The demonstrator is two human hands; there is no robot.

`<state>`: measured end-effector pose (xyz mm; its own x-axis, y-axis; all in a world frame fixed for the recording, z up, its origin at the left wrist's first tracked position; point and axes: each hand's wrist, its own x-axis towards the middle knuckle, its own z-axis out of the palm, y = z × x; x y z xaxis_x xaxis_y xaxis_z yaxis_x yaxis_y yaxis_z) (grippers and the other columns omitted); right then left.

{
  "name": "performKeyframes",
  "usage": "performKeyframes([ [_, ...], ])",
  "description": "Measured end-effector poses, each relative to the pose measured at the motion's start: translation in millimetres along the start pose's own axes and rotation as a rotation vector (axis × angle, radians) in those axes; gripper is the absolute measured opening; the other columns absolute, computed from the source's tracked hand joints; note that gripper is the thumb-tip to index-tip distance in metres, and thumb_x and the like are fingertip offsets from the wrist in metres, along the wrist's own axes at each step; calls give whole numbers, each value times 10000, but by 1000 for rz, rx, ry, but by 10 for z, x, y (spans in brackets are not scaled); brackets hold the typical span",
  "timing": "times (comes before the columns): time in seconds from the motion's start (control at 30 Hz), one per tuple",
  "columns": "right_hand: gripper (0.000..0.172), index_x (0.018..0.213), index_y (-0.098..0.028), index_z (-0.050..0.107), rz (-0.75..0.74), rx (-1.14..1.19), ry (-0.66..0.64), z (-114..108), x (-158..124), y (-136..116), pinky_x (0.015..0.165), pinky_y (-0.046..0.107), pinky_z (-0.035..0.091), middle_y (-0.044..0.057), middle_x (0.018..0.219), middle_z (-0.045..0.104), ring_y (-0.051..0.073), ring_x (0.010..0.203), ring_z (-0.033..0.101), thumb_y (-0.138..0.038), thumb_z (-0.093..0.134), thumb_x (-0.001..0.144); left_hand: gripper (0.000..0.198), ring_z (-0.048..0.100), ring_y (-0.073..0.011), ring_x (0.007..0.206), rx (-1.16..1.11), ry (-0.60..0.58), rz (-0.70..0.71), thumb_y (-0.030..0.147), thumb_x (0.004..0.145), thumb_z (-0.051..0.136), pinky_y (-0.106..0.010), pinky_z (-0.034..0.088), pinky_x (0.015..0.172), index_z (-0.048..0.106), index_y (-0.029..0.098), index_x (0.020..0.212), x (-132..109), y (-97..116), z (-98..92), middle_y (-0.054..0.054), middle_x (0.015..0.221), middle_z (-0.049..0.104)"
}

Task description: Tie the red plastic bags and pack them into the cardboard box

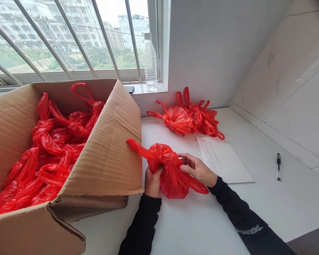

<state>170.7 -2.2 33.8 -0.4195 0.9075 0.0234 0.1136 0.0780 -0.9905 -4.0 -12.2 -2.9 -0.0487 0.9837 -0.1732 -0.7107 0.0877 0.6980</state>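
Observation:
Between my hands is a red plastic bag (172,177), tied in a knot, with its handle loops sticking out to the upper left and lower right. My left hand (152,182) grips its left side, thumb pressed in near the knot; the other fingers are hidden behind the plastic. On the right side, my right hand (195,170) has its thumb and fingers closed on the bunched plastic. What the bag contains cannot be made out. To the left, an open cardboard box (117,141) holds several similar knotted red bags (58,138).
Further back on the white table (255,148) lies a pile of red bags (186,117) against the wall. A printed sheet (228,163) and a pen (279,166) lie at right. On the windowsill are a water bottle (150,63) and a dark phone-like object (129,89).

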Motion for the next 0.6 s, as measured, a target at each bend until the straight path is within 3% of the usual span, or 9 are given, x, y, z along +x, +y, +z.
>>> performKeyframes([
  [0.1, 350, 1163, -199, 615, 21, -19, -66, 18, 2, 19, 865, 363, 506, 53, 991, 675, 190, 881, 640, -378, 644, 864, 306, 699, -255, 856, -23, 7, -41, 243, 590, 832, -341, 541, 745, 641, 167, 818, -6, 7, 5, -30, 801, 734],
  [0.23, 267, 1006, -191, 653, 3, 22, 63, 76, 1, 23, 793, 327, 521, 42, 939, 670, 185, 864, 632, -420, 620, 873, 298, 696, -236, 861, -47, 5, -40, 293, 641, 812, -333, 537, 766, 672, 173, 875, -24, 29, 39, -29, 821, 736],
  [0.3, 282, 1036, -195, 644, 1, 21, 80, 67, 0, 23, 814, 334, 519, 50, 977, 662, 190, 909, 624, -416, 635, 863, 320, 693, -225, 879, -77, 6, -32, 303, 666, 799, -329, 534, 790, 676, 181, 934, -24, 43, 51, -31, 868, 737],
  [0.47, 448, 1235, -219, 565, 53, -21, -143, -21, -15, 26, 830, 352, 521, 57, 1049, 646, 179, 891, 615, -359, 680, 825, 332, 689, -217, 892, -158, -6, 0, 322, 700, 777, -327, 533, 804, 676, 184, 984, 6, 51, 33, -36, 916, 735],
  [0.53, 401, 1195, -207, 591, 47, -36, -185, -32, -21, 33, 816, 344, 523, 49, 1021, 644, 176, 873, 612, -340, 676, 826, 347, 690, -220, 881, -156, -20, -9, 335, 708, 771, -327, 537, 786, 674, 179, 1002, 13, 44, 21, -43, 912, 736],
  [0.6, 327, 1121, -194, 621, 33, -49, -148, -21, -23, 42, 805, 332, 522, 44, 998, 642, 173, 865, 607, -334, 672, 830, 369, 691, -222, 873, -152, -39, -39, 353, 713, 766, -325, 540, 766, 669, 179, 1023, 9, 38, 14, -48, 905, 736],
])
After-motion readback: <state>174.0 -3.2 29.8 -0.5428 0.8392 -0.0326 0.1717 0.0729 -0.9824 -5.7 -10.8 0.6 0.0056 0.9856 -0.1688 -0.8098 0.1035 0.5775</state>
